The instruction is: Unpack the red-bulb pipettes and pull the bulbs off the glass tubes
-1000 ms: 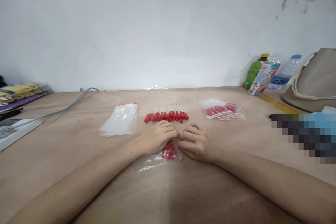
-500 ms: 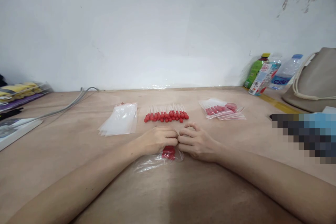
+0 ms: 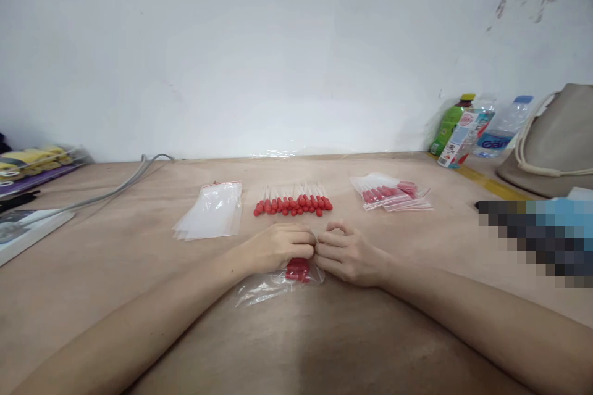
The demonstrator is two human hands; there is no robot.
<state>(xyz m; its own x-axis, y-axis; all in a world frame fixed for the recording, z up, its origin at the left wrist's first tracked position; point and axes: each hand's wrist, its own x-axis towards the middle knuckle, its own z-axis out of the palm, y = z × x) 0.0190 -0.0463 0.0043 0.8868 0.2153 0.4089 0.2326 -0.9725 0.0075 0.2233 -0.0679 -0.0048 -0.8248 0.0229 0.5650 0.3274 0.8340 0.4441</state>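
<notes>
Left hand (image 3: 282,247): fingers curled narrow, holding a clear bag (image 3: 264,291) down on the bench (image 3: 222,352). Right hand (image 3: 349,254): fingers bent in, fingertips at the bag's right edge and meeting the left's; can't tell if it's pinching, contact point hidden. Bag lies flat under and in front of the left hand, red pieces (image 3: 297,270) showing inside, rest covered by fingers. Just beyond the hands: row of red-headed sticks (image 3: 293,202), heads toward the person. Left of row: fanned flat bags (image 3: 210,213). Right of row: overlapping filled bags (image 3: 393,193), red heads visible inside. Far left: grey cable (image 3: 109,191). Far right: green bottle (image 3: 448,129), carton (image 3: 459,139) leaning beside it, drawstring bag (image 3: 560,142).
</notes>
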